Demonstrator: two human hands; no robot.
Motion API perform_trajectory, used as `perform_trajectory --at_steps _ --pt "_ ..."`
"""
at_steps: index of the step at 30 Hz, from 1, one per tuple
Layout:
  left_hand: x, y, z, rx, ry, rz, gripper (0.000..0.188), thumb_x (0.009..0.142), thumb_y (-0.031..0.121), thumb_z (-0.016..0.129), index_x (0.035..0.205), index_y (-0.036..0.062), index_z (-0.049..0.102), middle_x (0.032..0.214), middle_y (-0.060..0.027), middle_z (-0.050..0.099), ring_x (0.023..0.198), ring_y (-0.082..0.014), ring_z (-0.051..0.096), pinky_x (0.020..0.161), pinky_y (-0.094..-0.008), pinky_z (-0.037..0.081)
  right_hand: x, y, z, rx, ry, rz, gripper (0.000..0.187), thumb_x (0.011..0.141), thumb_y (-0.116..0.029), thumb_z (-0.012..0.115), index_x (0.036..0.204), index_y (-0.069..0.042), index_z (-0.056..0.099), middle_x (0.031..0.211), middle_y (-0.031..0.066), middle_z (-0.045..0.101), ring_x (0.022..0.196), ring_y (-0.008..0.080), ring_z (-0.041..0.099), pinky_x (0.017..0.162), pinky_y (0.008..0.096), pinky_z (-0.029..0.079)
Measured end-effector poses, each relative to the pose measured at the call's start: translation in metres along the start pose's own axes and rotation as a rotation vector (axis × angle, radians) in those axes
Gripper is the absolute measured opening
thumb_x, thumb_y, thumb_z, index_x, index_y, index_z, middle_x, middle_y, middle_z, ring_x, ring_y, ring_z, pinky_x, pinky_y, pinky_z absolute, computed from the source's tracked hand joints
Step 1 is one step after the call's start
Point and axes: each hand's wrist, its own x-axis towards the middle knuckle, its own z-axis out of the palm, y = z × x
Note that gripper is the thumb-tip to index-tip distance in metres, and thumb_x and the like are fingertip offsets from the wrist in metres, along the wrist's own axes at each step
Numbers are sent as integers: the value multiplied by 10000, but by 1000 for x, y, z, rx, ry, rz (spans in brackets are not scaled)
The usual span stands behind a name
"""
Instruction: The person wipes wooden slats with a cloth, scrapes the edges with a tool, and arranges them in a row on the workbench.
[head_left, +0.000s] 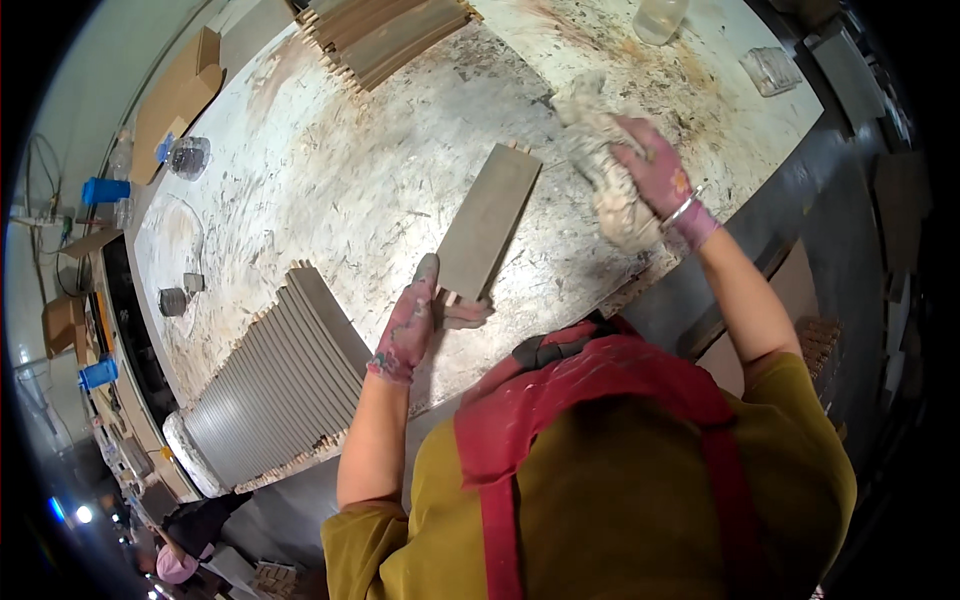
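Grey panel [489, 222] lies mid-table, long axis running from the near edge up toward the far right corner. The left hand [408, 325] pinches its near end; the right hand [655, 170] is clenched on one stained rag [603, 160]. Two panel stacks [275, 385] sit on the scuffed white worktable [330, 170].

On the worktable [330, 170], a board [488, 222] lies between a board row [270, 385] at left and a rag [603, 165] at right.
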Motion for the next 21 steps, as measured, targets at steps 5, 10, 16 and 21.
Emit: perform_trajectory --at_steps 5,10,16,21 --pt "13 -28 4 -221 116 62 513 958 297 503 1351 0 359 1282 -198 496 1117 -302 564 968 -439 481 -21 -88 53 -194 -20 -664 404 892 -229 537 1282 -124 544 1307 112 536 1191 297 521 973 402 457" --pt "5 -55 -3 890 355 439 255 964 93 454 1202 17 508 1141 -90 578 1013 -216 595 833 -361 540 -38 -104 124 -201 -213 -744 420 846 -88 492 1251 -183 550 1225 104 580 1090 266 596 930 414 490" --pt "17 -39 12 -82 342 60 379 946 280 561 1145 -35 489 1000 -117 590 832 -242 656 794 -359 569 78 12 71 -373 8 -100 419 846 -144 545 1263 -113 537 1155 173 574 973 316 618 785 412 531" --pt "11 -34 22 -83 435 -21 436 943 311 551 1217 -22 492 1119 -129 587 930 -231 641 824 -339 540 -9 -85 112 -304 -200 -574 368 899 -275 545 1255 -184 552 1197 133 569 1036 307 595 865 426 496"
